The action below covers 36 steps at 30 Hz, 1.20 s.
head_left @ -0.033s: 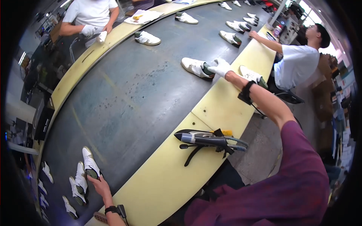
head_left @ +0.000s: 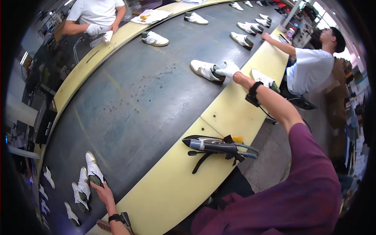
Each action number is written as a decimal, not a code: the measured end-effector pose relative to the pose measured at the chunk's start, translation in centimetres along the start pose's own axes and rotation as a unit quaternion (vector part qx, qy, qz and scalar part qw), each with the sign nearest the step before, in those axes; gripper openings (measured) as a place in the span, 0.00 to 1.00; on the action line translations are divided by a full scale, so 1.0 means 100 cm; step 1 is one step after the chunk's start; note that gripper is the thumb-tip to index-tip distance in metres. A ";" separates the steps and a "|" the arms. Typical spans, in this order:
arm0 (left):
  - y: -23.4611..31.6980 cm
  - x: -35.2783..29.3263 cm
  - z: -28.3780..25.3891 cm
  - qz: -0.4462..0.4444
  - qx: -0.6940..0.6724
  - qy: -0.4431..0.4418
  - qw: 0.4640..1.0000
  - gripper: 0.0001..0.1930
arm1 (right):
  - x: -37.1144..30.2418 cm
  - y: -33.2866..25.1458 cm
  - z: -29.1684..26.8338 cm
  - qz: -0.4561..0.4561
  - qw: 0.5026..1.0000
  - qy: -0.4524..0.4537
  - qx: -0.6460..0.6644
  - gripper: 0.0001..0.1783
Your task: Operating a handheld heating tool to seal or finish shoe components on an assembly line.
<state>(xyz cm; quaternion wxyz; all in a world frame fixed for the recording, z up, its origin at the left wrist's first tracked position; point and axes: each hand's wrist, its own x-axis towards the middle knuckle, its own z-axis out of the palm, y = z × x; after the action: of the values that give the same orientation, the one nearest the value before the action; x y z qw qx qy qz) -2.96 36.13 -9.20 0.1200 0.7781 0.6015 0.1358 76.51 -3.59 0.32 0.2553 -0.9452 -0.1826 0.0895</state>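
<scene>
My right hand [head_left: 228, 69], in a white glove, grips the heel end of a white sneaker [head_left: 203, 69] with a dark green heel. That sneaker rests on the grey belt, its toe pointing left. At the lower left, my bare left hand [head_left: 102, 192] holds the heel of another white sneaker [head_left: 93, 165] with green at the back, its toe pointing away from me. Close beside it on the left lie two more white sneakers [head_left: 82, 182], side by side. The fingertips of both hands are partly hidden by the shoes.
A dark handheld tool [head_left: 215, 146] with hoses lies on the yellow ledge [head_left: 164, 188]. Another white sneaker [head_left: 261, 77] rests farther along it. Several sneakers stand on the curving grey belt [head_left: 129, 113]. A co-worker [head_left: 313, 66] sits at right; another [head_left: 94, 15] works across the belt.
</scene>
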 end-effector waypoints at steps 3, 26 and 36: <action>0.036 0.007 -0.007 0.003 -0.023 -0.029 0.999 0.45 | 0.050 0.051 0.041 -0.108 0.994 -0.007 -0.025 0.32; 0.264 -0.276 -0.134 0.155 -0.247 -0.087 0.952 0.35 | -0.323 -0.122 -0.057 -0.086 0.650 -0.549 0.518 0.26; 0.264 -0.308 -0.171 0.271 -0.163 0.061 0.947 0.42 | -0.389 -0.125 -0.023 -0.131 0.685 -0.562 0.445 0.26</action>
<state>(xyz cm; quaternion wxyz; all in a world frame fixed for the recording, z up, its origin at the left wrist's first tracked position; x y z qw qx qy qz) 7.42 0.15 13.93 0.1674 0.8716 0.3438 0.3068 37.69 -9.77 11.70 0.5043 -0.4596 -0.3527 0.6404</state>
